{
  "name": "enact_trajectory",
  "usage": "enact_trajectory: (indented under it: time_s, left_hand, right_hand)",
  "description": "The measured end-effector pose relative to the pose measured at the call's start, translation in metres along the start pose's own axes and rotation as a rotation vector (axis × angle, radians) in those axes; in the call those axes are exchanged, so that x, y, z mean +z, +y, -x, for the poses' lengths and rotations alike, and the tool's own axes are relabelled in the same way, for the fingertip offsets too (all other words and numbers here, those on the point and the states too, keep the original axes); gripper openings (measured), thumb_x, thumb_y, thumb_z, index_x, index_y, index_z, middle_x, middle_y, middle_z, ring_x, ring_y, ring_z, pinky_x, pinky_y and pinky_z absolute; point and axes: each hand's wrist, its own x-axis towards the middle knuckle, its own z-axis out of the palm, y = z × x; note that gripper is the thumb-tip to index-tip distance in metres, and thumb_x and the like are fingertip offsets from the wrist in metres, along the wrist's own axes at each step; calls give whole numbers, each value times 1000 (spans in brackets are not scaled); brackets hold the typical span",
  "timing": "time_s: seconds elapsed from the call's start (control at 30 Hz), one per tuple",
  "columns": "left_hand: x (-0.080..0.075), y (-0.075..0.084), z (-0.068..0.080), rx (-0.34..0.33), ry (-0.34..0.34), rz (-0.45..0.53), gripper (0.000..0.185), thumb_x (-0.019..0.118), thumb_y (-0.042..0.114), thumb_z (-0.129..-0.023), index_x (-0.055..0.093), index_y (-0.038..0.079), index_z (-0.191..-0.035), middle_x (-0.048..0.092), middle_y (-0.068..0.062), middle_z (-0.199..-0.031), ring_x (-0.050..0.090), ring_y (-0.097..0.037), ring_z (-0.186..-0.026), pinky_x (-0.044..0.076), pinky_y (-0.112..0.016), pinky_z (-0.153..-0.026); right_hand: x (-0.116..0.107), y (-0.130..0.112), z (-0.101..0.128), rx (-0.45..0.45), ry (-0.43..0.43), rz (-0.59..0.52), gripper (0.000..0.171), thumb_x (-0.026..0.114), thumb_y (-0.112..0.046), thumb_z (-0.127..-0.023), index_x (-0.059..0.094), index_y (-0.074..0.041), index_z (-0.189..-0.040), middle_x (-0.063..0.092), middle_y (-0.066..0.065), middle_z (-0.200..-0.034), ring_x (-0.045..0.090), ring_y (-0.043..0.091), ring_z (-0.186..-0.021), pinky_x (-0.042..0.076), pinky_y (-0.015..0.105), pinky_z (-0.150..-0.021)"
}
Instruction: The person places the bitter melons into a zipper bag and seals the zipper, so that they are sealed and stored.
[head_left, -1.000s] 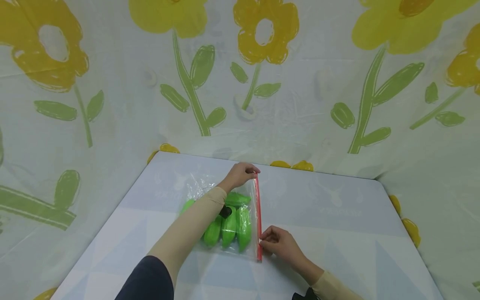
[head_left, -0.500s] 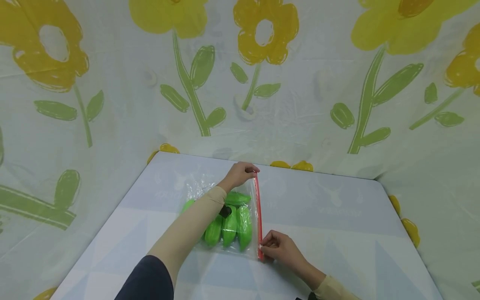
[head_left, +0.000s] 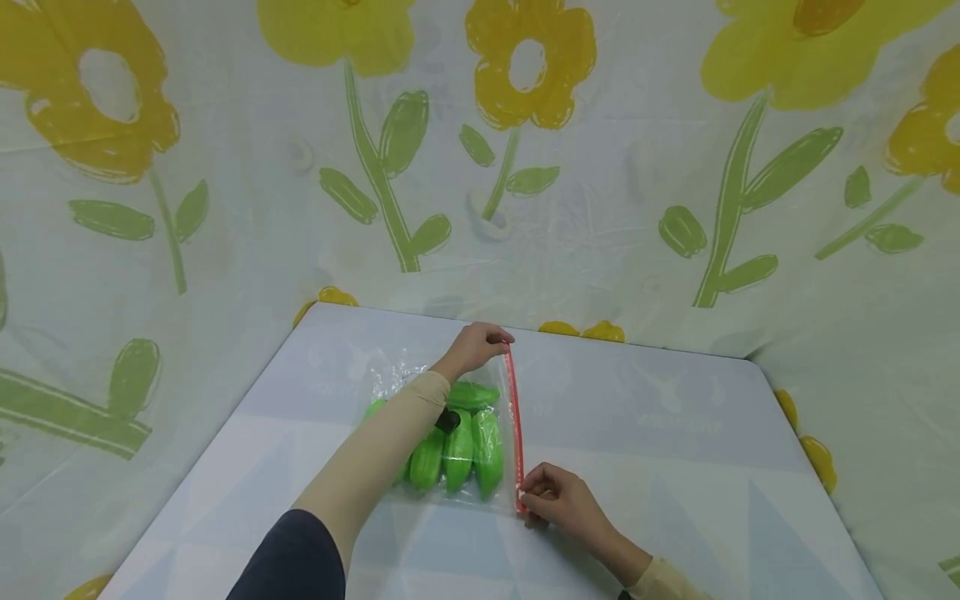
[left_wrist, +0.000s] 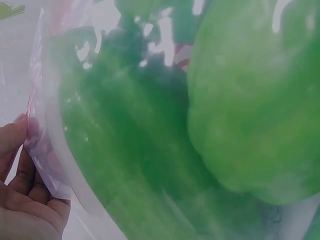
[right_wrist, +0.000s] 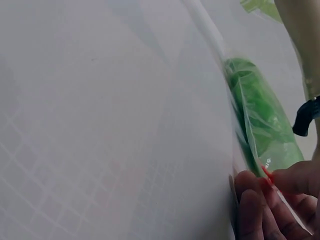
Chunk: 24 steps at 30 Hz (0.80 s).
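Observation:
A clear zip bag (head_left: 504,475) with a red zip strip (head_left: 515,408) lies on the table, holding several green banana-shaped or cucumber-like pieces (head_left: 458,450). My left hand (head_left: 474,348) pinches the bag's far corner at the top of the strip. My right hand (head_left: 562,500) pinches the near end of the strip between thumb and fingers. In the left wrist view the green pieces (left_wrist: 135,130) fill most of the frame through shiny plastic, with the left hand (left_wrist: 30,200) at the bag's edge. The right wrist view shows the right hand (right_wrist: 280,200) at the red strip. My left forearm hides part of the bag.
The pale table (head_left: 645,475) has light blue triangle prints, and its far edge runs along a hanging flowered cloth (head_left: 600,208). A black wrist camera (head_left: 448,421) sits over the bag on my left wrist.
My right hand has slid a little toward the near end of the red strip and now pinches it there. The left hand keeps its hold, shifting very slightly left with the bag's top corner.

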Motion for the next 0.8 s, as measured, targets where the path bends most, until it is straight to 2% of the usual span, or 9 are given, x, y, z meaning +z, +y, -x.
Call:
enact_trajectory:
  time_s: [0.33,0.57,0.8]
  left_hand:
    - [5,-4,3,-17,-34,4,30,58,19,-92,63,11,-121,63,-3,-115,56,-19,-108,47,-33,-89]
    - [9,-2,6,-21,-51,-21,33,58,18,-92,59,13,-125,63,-3,-116,57,-18,-107,48,-32,-89]
    - [13,-1,9,-26,-34,-62,40,58,22,-92,54,12,-131,56,-3,-129,52,-21,-116,44,-35,-95]
  right_hand:
    - [1,-4,-2,-17,42,23,25,69,-21,-83,58,-8,-101,66,4,-82,63,18,-64,51,30,-49]
    - [-1,1,-14,-60,45,-70,35,65,-12,-86,53,-4,-119,66,16,-100,67,24,-79,56,36,-61]
    - [-4,-7,-32,-86,140,-63,49,65,-20,-87,46,-14,-132,66,13,-105,67,19,-85,56,29,-63]
